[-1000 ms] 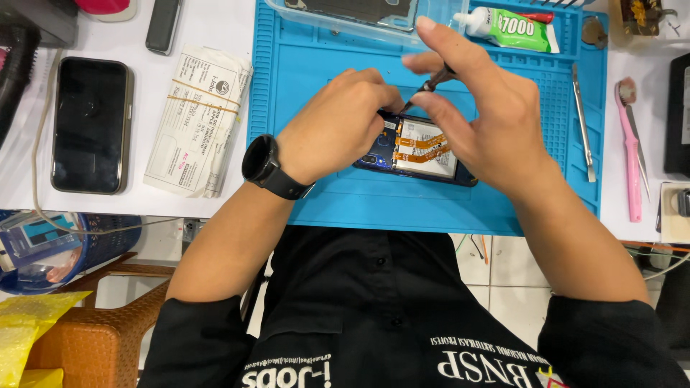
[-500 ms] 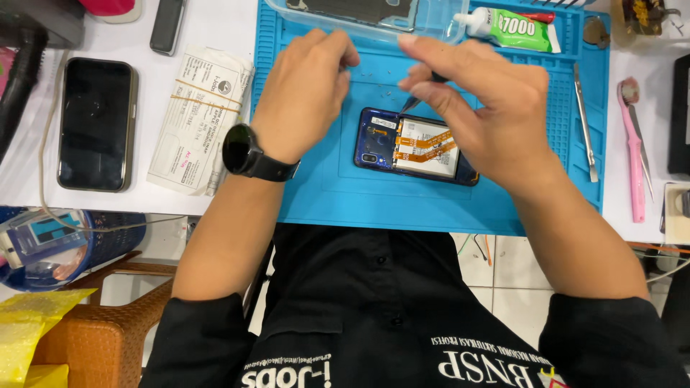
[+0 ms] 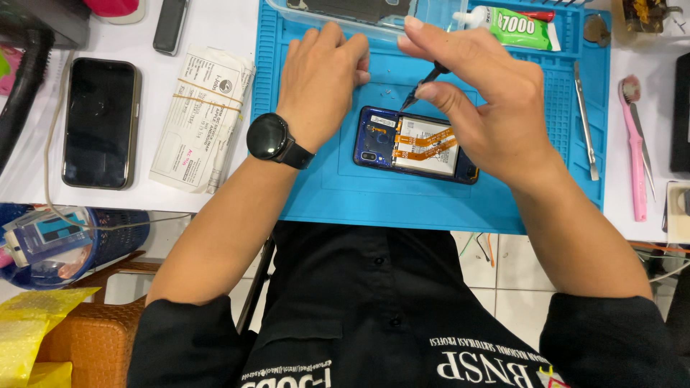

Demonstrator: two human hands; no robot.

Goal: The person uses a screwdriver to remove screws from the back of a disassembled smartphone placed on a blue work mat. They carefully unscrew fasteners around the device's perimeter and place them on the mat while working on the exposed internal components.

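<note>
Head view: two hands (image 3: 320,82) (image 3: 481,100), one tweezers (image 3: 424,85), one opened phone (image 3: 415,145).

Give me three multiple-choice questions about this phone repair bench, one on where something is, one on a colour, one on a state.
1. Where does the opened phone lie?
A. on the blue work mat
B. on the chair
C. on the paper bundle

2. What colour is the glue tube?
A. yellow
B. green
C. black

3. How is the opened phone?
A. back cover on
B. screen lit
C. back off, orange flex cables bare

Answers: 1 A, mat shows all around it. 2 B, green body with a white nozzle. 3 C, the battery and cables are exposed under the tweezers in the right hand.
</note>
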